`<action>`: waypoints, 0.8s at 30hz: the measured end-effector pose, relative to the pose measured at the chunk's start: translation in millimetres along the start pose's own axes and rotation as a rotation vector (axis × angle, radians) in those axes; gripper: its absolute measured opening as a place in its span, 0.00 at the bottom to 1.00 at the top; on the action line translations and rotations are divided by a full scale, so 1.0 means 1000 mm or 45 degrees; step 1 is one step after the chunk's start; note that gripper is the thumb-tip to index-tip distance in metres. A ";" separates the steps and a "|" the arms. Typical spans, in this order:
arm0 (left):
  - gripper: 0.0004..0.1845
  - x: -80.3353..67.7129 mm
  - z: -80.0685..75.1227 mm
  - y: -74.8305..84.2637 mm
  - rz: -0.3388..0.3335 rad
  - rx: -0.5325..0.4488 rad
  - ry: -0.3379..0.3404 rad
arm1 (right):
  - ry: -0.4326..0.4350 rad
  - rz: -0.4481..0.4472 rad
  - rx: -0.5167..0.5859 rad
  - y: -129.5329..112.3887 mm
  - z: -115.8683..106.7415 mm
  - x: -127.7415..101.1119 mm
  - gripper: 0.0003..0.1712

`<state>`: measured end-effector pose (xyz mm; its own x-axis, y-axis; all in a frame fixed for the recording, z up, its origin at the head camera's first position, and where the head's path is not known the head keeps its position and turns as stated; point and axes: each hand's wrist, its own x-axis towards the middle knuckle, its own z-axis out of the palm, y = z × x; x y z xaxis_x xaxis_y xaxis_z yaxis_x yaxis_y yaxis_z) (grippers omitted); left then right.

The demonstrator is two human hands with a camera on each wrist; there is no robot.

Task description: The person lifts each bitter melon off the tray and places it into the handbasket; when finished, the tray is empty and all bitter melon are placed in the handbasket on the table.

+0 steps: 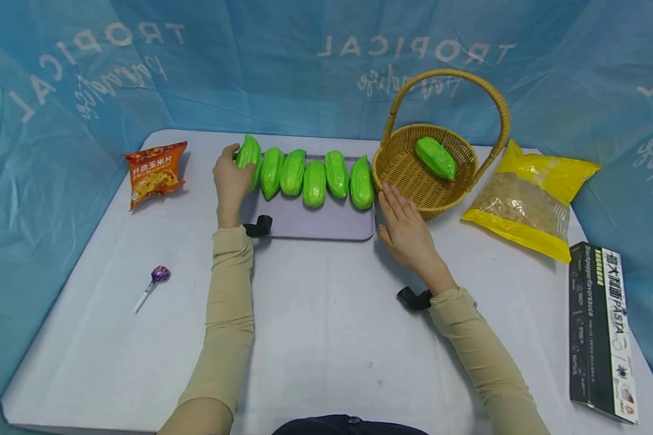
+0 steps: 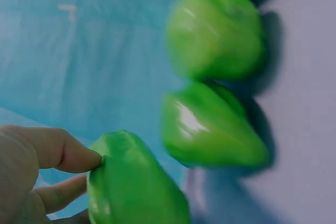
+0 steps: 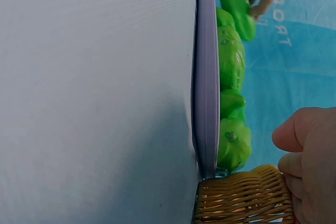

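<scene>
Green gourd (image 1: 248,156) at the tray's (image 1: 326,223) nine o'clock end sits curled in the left hand (image 1: 230,181), best lifted straight up clear of its neighbour, while the right hand (image 1: 405,226) rests flat-fingered, holding nothing, at the basket's (image 1: 408,169) six o'clock

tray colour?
Pale lilac-grey tray; clearest in the head view, under the row of green gourds.

An orange snack bag (image 1: 156,172) and a lollipop (image 1: 155,281) lie at left; a yellow bag (image 1: 528,199) and a pasta box (image 1: 604,329) lie at right.
</scene>
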<state>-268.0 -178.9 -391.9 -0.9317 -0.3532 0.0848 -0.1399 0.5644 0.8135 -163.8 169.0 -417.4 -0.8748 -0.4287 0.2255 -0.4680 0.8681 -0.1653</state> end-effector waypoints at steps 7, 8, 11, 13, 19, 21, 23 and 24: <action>0.30 -0.015 -0.001 0.040 0.147 -0.049 -0.099 | 0.001 -0.005 0.000 0.000 0.001 0.001 0.36; 0.30 -0.018 0.001 0.046 0.171 -0.054 -0.119 | 0.002 -0.005 -0.001 0.000 0.001 0.001 0.36; 0.30 -0.028 0.008 0.065 0.245 -0.075 -0.187 | -0.001 -0.004 0.001 0.001 0.002 0.001 0.36; 0.30 -0.034 0.015 0.078 0.287 -0.082 -0.236 | -0.001 -0.004 0.001 0.002 0.002 0.001 0.36; 0.30 -0.050 0.045 0.116 0.383 -0.115 -0.436 | 0.010 -0.005 -0.002 0.002 0.001 0.000 0.36; 0.30 -0.055 0.056 0.129 0.406 -0.105 -0.498 | 0.010 -0.009 -0.009 0.002 0.001 0.001 0.36; 0.30 -0.060 0.065 0.142 0.436 -0.096 -0.555 | 0.009 -0.013 -0.012 0.002 0.001 0.001 0.35; 0.30 -0.062 0.070 0.149 0.449 -0.091 -0.577 | 0.010 -0.015 -0.014 0.002 0.001 0.001 0.36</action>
<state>-254.9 -20.8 -316.8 -0.9707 0.2106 0.1157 0.2132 0.5325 0.8191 -165.9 169.9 -418.3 -0.8684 -0.4369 0.2348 -0.4767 0.8658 -0.1523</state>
